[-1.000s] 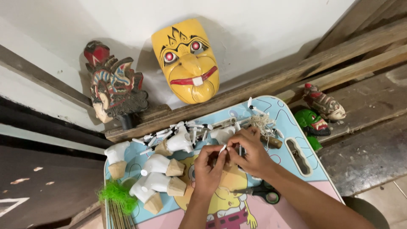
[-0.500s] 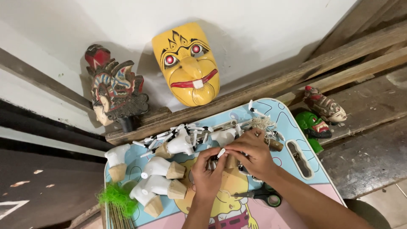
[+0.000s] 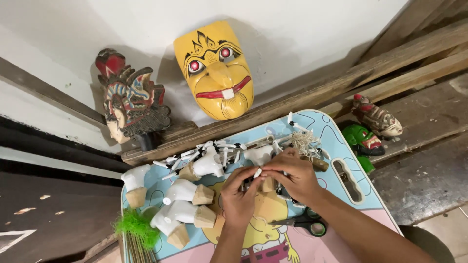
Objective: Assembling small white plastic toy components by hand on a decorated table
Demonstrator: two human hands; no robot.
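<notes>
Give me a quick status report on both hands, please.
Left hand and right hand together, pinching a small white piece. Scissors under right wrist. White-painted wooden figures left of them.

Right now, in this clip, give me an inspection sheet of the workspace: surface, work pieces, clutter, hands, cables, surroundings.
Surface: small table with a pastel cartoon print and a handle slot at its right edge.
Work pieces: white-painted wooden puppet part pinched between both hands.
Clutter: white puppet torsos, thin white sticks, string bundle, green-handled scissors, green tuft.
Hands: left hand and right hand, both closed on the part.
Cables: nothing seen.
Surroundings: yellow mask and carved painted head against the white wall; small masks on wooden planks.
</notes>
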